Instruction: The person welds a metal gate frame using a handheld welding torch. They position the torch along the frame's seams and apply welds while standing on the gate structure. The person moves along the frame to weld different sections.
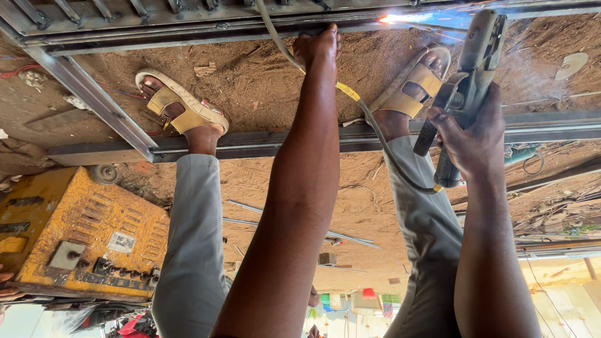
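One right hand [472, 134] clamped one electrode holder [469, 81]; one left hand [318, 50] pressed, fingers together, on one steel frame [188, 25]; two sandals.

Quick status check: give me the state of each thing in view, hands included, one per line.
Left hand: pressed against the steel frame, beside the cable.
Right hand: gripped around the electrode holder.
Electrode holder: raised, tip toward the frame.
Arc: lit, sparking at the frame.
Cable: slack, looping to the holder.
Yellow welding machine: resting on the ground.
Sandals: on both feet.
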`<state>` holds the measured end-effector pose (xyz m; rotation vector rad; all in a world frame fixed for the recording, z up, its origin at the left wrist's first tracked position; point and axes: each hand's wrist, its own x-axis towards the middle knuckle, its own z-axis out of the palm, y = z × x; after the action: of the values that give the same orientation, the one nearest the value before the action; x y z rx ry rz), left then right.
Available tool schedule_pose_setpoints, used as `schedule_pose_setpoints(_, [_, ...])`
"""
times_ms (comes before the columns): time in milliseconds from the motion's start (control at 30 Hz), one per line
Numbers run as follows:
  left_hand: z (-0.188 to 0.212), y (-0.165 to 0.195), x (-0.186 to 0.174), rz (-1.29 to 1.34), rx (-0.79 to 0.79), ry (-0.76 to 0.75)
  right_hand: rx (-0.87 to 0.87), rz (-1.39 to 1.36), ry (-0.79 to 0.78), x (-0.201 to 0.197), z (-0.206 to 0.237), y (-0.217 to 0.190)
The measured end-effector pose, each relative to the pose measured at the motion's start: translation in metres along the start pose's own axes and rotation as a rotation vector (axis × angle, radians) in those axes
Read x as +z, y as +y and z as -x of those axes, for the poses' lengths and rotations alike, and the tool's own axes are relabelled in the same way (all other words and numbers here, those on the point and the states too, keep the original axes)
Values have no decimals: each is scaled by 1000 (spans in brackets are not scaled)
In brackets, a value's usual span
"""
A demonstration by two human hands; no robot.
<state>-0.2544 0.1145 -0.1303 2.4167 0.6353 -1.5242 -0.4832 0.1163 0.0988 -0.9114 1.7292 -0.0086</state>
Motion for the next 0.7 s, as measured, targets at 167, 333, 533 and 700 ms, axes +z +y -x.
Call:
schedule_pose_setpoints(167, [2, 1, 3, 16, -3, -7, 154, 171, 7, -1, -1, -5])
schedule_pose_setpoints(333, [3, 0, 3, 34, -6, -11, 47, 139, -9, 0, 0, -6])
schedule_pose_setpoints(533, [-4, -5, 6, 51, -8, -10, -12, 238, 23, 5, 1, 2])
schedule_pose_setpoints(700, [-9, -9, 4, 85, -5, -5, -168, 243, 22, 11, 3, 10])
